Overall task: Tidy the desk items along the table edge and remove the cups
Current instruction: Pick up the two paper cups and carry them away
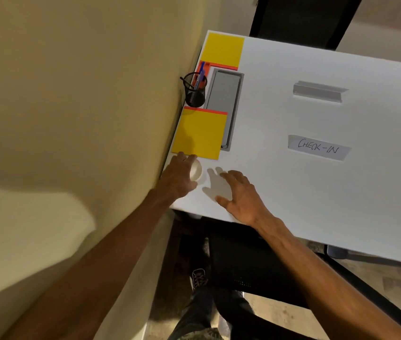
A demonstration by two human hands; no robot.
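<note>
Cup before folder, pen holder behind.

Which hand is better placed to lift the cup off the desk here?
Left. The left hand is already wrapped around the white cup by the wall-side table edge; the right hand is spread, empty, over bare table beside it.

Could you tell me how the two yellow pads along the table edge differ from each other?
The near yellow pad lies beside the left hand; the far yellow pad sits at the table's far corner. The near pad's orange strip is on its far edge, the far pad's on its near edge. The near pad overlaps the grey tray; the far one doesn't. Both lie flat.
</note>
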